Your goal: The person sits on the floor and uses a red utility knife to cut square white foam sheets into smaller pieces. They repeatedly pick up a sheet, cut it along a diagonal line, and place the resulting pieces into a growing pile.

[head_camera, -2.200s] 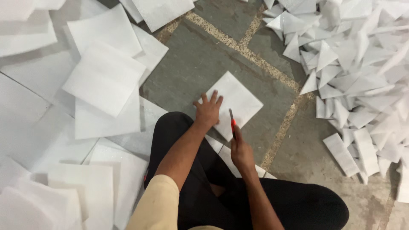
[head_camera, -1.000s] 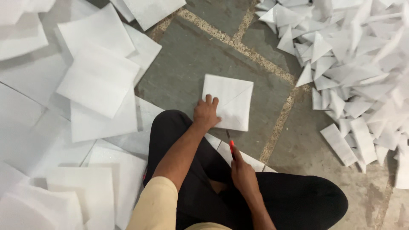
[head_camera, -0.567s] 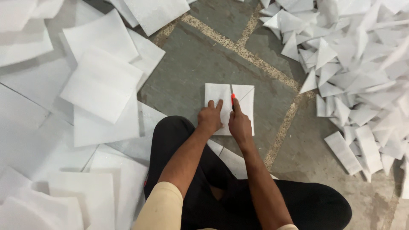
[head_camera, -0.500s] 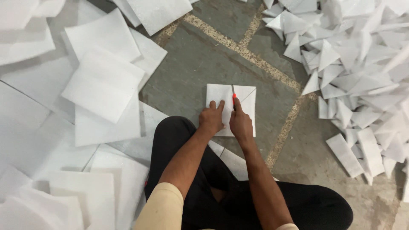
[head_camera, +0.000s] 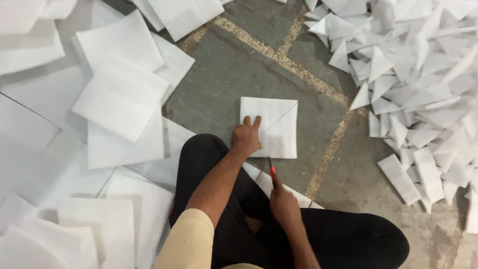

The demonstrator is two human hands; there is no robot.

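Observation:
A white square foam sheet [head_camera: 276, 122] lies on the grey stone floor in front of my crossed legs, with diagonal cut lines meeting near its middle. My left hand [head_camera: 246, 137] presses down on the sheet's near left part, fingers spread. My right hand [head_camera: 284, 204] is pulled back near my knee and grips a thin knife with a red handle [head_camera: 272, 170], its blade pointing at the sheet's near edge and just short of it.
Large white foam sheets [head_camera: 119, 94] are piled over the floor on the left and near left. A heap of cut white triangles [head_camera: 423, 74] covers the right side. Bare stone floor [head_camera: 224, 79] with pale joints lies beyond the sheet.
My right hand with the knife has drawn back from the sheet's middle to its near edge. The sheet now shows crossing diagonal cuts. My left hand stays on the sheet.

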